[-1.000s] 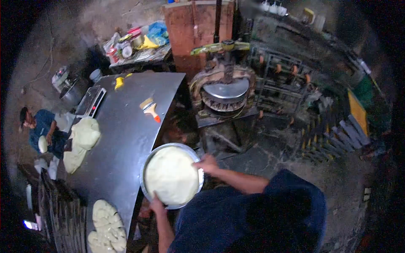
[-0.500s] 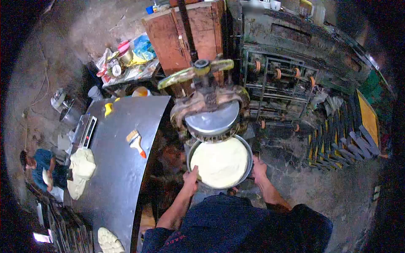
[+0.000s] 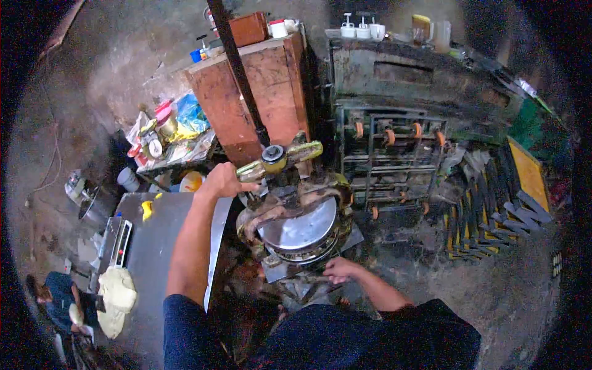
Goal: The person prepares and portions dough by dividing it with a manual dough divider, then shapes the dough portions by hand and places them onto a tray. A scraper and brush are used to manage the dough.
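My left hand (image 3: 226,182) is closed at the left end of the press's yellow-green crossbar (image 3: 306,151), near the top of the machine. My right hand (image 3: 341,270) has its fingers curled just in front of the press's lower edge; what it holds, if anything, is too small to tell. Below the bar, the round metal plate (image 3: 299,227) of the press sits over the base. The rim of a round pan (image 3: 314,257) shows beneath that plate, and whatever the pan contains is hidden.
On the left, a metal table (image 3: 161,237) bears dough (image 3: 117,293) and a scale (image 3: 121,243). A co-worker (image 3: 60,299) stands beyond it. Behind the press is a brown cabinet (image 3: 271,86); dark metal trays (image 3: 487,209) stand at the right.
The pan of dough has moved from in front of the press to under its plate. My left hand has let go of the pan and risen to the crossbar; my right hand has left its rim.
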Demonstrator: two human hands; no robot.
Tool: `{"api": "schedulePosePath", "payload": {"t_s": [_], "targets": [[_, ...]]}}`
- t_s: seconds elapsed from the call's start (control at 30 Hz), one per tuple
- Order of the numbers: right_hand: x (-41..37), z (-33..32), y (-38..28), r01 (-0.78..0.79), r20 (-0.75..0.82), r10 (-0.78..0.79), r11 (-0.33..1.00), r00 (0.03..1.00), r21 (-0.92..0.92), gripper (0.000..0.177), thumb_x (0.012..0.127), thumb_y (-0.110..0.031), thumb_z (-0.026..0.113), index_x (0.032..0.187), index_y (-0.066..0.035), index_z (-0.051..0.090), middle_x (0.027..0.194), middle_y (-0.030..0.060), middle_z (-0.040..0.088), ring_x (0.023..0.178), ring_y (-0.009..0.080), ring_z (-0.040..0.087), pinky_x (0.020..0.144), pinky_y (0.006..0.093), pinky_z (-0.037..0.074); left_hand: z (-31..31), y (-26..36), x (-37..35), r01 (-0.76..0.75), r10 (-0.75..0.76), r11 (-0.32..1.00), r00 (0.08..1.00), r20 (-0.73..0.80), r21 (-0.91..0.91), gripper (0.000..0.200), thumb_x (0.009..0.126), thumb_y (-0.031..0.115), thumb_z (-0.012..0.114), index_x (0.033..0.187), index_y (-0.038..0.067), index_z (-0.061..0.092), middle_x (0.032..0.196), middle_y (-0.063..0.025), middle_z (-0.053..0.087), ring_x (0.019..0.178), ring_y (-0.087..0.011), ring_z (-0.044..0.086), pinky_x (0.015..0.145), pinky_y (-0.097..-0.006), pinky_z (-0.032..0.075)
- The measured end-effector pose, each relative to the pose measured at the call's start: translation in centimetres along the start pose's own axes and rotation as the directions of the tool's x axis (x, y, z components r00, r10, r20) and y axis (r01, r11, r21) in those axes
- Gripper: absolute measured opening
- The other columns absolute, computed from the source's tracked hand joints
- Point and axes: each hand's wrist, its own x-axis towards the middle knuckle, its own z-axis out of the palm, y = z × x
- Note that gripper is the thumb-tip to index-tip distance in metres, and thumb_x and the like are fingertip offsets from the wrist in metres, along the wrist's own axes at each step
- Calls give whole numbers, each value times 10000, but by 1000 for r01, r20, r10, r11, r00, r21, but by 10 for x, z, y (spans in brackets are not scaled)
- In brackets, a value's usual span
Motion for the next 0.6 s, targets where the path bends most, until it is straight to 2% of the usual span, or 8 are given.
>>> {"api": "schedulePosePath", "payload": {"t_s": [0.1,0.17,0.2,0.27,0.37,0.4,0.43,0.6], "targets": [[-90,-56,-119,279,-129,-339,897,932,-343,397,911,-236,658,1221,-4,567,767,61,700,557,127,648,518,292,527,19,2,-3,-15,38,997,947,-320,73,644,610,606,814,751,-16,724,788,-238,692,771,-351,699,710,-433,558],[-126,-98,-202,493,-93,-992,123,85,-861,413,861,-220,649,1228,-44,584,1072,166,681,875,364,684,812,442,555,20,7,-11,45,-19,997,932,-362,63,624,609,574,825,782,-18,729,822,-244,693,809,-361,697,748,-435,560],[-218,-78,-293,410,-339,-801,558,494,-722,474,852,-221,659,1286,-69,547,1126,193,661,1014,364,654,899,440,524,23,7,-12,57,-26,996,928,-372,72,611,609,558,830,787,-18,730,832,-243,694,821,-363,695,766,-436,559],[-233,-108,-384,492,-107,-967,-21,-231,-870,566,842,-269,672,1332,-39,509,1304,226,567,1199,364,552,979,434,466,24,6,-11,35,-1,996,929,-369,86,537,626,506,822,820,13,731,833,-216,698,828,-358,689,751,-440,555],[-282,-104,-565,122,164,-718,-329,-676,-936,543,811,-335,695,1237,-26,563,1097,220,624,1071,394,589,968,447,475,27,1,-6,98,-71,993,944,-322,66,583,629,569,812,828,27,737,840,-197,706,833,-344,695,771,-434,555],[-285,-99,-620,19,135,-696,-210,-705,-978,376,784,-288,723,1016,1,655,913,189,690,845,336,687,740,436,550,32,-6,0,89,-70,995,945,-319,47,566,636,539,802,828,10,737,841,-203,708,831,-346,699,766,-432,559],[-300,-90,-644,135,-22,-855,-57,-518,-989,648,891,-382,600,1423,-68,404,1503,227,353,1299,367,486,1011,468,461,27,-1,-7,90,-67,995,939,-336,51,551,636,513,795,829,0,736,841,-211,707,829,-349,700,760,-433,560],[-273,-102,-734,-41,-271,-893,305,-360,-951,265,873,-255,580,996,-86,742,964,193,713,925,346,702,786,441,576,19,13,-25,19,-18,1000,900,-435,-2,502,639,462,773,816,-7,741,820,-226,701,816,-352,702,754,-429,560]]}}
